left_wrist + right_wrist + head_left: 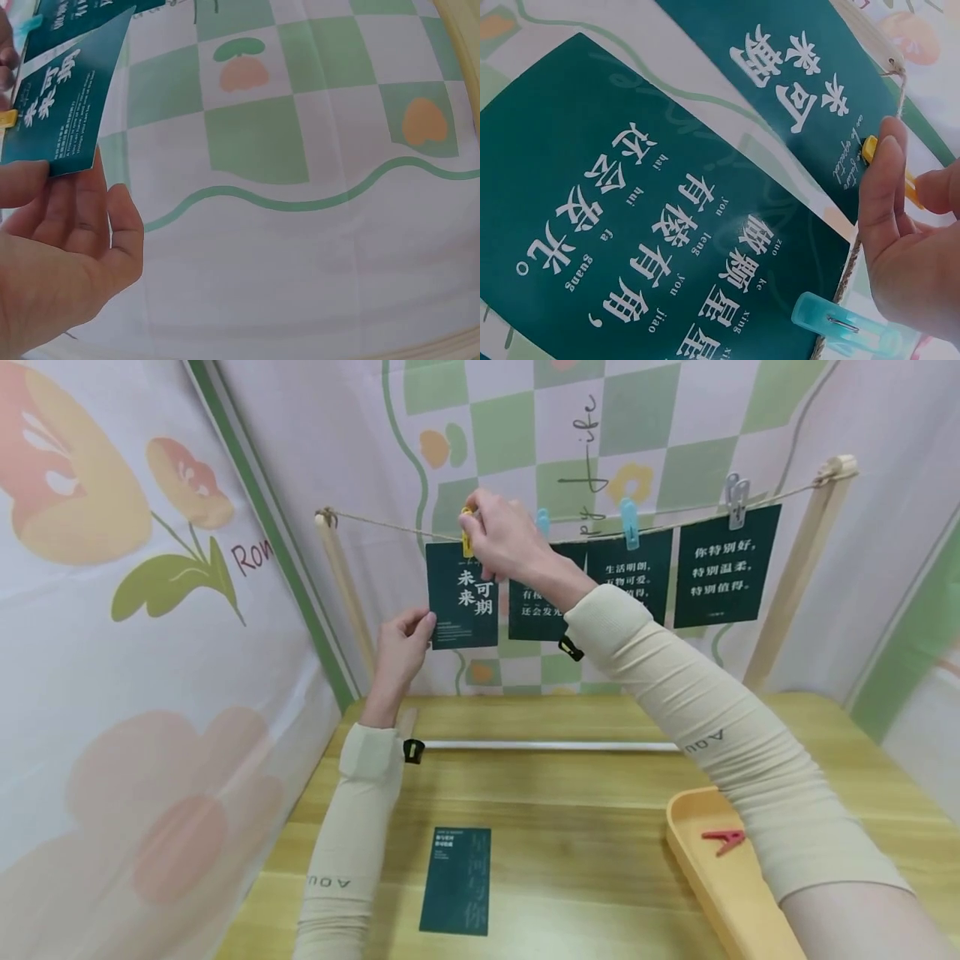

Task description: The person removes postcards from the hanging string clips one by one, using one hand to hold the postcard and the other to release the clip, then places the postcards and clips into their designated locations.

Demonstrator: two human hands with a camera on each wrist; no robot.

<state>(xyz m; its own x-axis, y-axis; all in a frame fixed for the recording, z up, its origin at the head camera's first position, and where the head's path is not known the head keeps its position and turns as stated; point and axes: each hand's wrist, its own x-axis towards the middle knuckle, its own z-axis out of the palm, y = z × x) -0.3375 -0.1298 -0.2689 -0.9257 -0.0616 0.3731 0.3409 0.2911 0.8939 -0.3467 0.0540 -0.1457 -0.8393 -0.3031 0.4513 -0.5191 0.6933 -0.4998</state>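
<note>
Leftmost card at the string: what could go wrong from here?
The yellow clip, pinched by the right hand, might grip poorly and slip. The left hand holds the card by its edge; a tug could bend it. Other cards share the string; jostling might shift them.

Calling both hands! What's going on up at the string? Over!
Left hand holding leftmost card at the string by its edge. Right hand pinching yellow clip at that card's top. Next card hanging close beside; no obstruction seen.
</note>
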